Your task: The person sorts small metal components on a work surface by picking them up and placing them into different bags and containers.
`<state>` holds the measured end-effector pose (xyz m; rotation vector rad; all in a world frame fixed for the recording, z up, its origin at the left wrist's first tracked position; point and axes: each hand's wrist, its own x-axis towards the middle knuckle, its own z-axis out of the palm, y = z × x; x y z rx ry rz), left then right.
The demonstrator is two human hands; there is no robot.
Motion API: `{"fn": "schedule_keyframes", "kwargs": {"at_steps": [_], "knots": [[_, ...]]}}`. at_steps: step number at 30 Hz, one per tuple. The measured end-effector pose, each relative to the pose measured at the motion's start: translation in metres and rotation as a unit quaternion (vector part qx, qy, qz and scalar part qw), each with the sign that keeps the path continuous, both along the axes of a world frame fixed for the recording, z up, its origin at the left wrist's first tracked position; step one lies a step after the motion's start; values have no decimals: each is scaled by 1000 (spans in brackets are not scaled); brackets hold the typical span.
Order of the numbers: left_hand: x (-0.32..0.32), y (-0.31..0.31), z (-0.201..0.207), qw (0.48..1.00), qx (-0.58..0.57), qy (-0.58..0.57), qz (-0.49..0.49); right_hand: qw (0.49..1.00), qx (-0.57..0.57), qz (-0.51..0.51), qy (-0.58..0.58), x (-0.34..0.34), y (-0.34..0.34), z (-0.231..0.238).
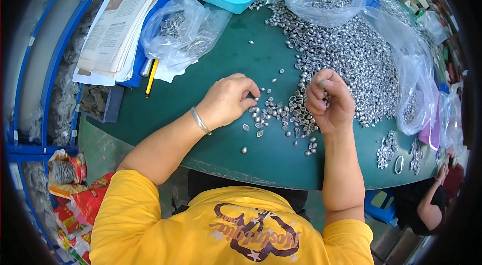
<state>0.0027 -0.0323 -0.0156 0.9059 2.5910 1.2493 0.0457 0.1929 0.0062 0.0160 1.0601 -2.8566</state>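
My left hand (228, 100) is at the near left edge of a scatter of small silver metal pieces (273, 109), thumb and forefinger pinched at one of them. The pieces are hollow, oval to drop-shaped cups. My right hand (332, 102) is raised over the near side of the big heap of the same pieces (366, 64), palm turned up and fingers curled in. Something greyish shows between its fingers and palm, but I cannot make out what it is. A few single pieces lie loose on the green table (226, 152) between my forearms.
A turquoise basket (241, 1) and clear bags (183, 29) of metal pieces stand at the back. Papers (123, 24) and a yellow pen (151, 79) lie at left. Small piles (386, 149) and an oval ring (399, 164) are at right. Other people sit at far right.
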Motion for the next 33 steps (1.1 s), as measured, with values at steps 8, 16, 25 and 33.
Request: {"fn": "schedule_keyframes", "kwargs": {"at_steps": [8,16,25,33], "knots": [[-3,-6,13,968,88,-231,46,722,677,14,138,7,-13,-3],[-12,-20,6,773,360,-522,-10,655,730,-49,189,8,-25,-11],[4,-12,8,998,-32,-40,-42,926,365,30,-94,2,-14,1],[6,-11,10,998,14,-47,-39,724,675,-33,138,3,-37,-12]]}}
